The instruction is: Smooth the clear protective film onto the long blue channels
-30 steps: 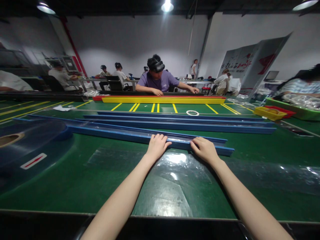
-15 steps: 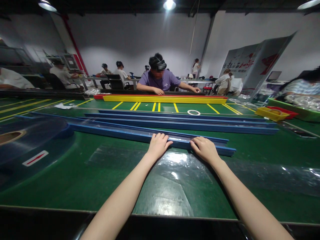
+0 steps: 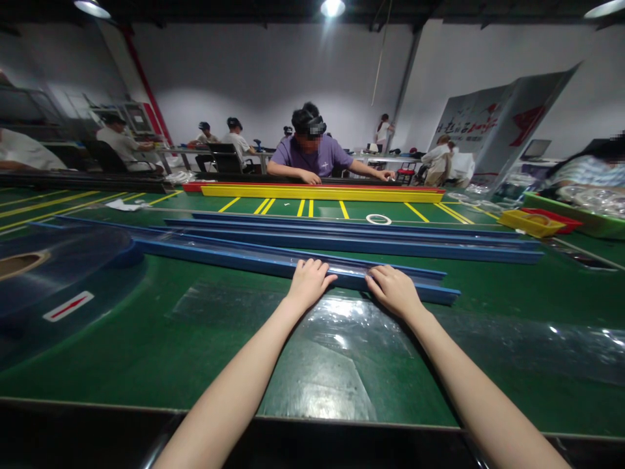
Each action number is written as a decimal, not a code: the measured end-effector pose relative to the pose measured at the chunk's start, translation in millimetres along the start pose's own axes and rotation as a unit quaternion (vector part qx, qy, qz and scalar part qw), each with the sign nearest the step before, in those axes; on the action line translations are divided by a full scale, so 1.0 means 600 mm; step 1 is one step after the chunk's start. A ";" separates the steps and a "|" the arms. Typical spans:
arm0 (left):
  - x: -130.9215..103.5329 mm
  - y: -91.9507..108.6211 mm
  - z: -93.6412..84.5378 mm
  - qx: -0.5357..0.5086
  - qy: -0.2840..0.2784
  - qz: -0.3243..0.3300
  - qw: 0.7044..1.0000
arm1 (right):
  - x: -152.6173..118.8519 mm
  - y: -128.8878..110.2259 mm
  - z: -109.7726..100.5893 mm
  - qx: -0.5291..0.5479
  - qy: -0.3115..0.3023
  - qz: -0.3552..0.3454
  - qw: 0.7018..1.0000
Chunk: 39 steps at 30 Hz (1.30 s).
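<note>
A long blue channel (image 3: 234,258) lies slantwise across the green table, with clear plastic strip (image 3: 347,268) inside it. My left hand (image 3: 307,283) grips the channel's near wall, fingers curled over the edge and thumb pointing right. A short way to the right, my right hand (image 3: 395,290) holds the same wall with bent fingers reaching into the channel. Some fingertips are hidden inside. Clear film (image 3: 336,326) lies flat on the table beneath my wrists. At the left is a big roll of clear film (image 3: 110,260) with a red-arrow label (image 3: 68,306).
More blue channels (image 3: 351,242) lie just behind. Beyond them are a yellow bar (image 3: 322,193) and a white ring (image 3: 378,219). A yellow tray (image 3: 530,222), a green bin (image 3: 581,215) and a phone (image 3: 586,258) sit right. A person in purple (image 3: 325,156) works opposite.
My right hand has slid slightly left along the channel, closer to my left hand. My left hand and the channel have stayed in place.
</note>
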<state>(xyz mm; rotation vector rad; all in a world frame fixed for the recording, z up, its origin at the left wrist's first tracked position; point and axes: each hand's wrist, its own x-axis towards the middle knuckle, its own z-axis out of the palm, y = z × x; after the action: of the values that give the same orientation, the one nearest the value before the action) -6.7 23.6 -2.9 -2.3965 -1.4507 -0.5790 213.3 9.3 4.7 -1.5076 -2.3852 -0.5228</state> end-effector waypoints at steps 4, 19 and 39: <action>0.000 0.000 0.000 -0.001 0.001 0.000 1.000 | -0.001 0.000 0.000 0.005 0.010 -0.006 1.000; 0.000 -0.001 0.003 0.001 0.005 0.005 1.000 | 0.037 -0.033 0.012 -0.016 0.111 0.086 0.990; 0.000 0.000 0.004 0.006 0.009 0.006 1.000 | 0.043 -0.024 0.043 -0.030 0.244 0.104 0.964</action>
<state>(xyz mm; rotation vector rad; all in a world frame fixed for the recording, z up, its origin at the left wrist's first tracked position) -6.1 24.6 -5.2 -2.3831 -1.4288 -0.5851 188.4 35.6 -10.0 -1.4272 -1.8290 -0.8146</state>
